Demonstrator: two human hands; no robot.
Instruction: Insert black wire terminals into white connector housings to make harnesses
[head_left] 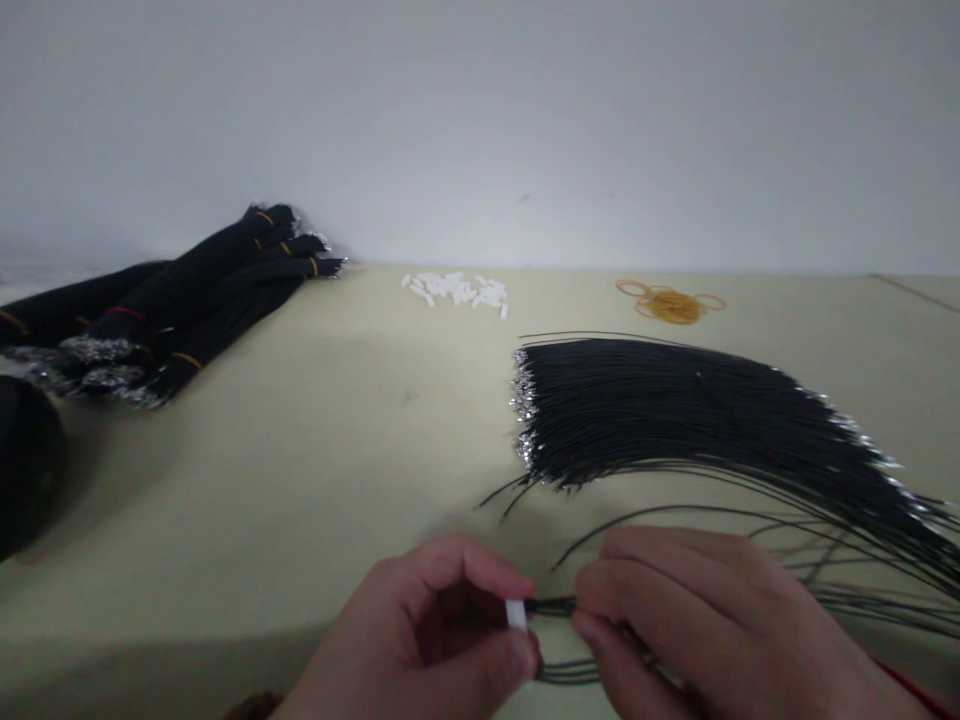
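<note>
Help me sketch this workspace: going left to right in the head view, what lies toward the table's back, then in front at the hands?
Back: tied black bundles, loose white pieces, yellowish rubber bands. Front: left hand, held white piece, right hand.

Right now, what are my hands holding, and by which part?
Your left hand pinches a white piece by its opposite ends; your right hand holds black wires near that piece.
</note>
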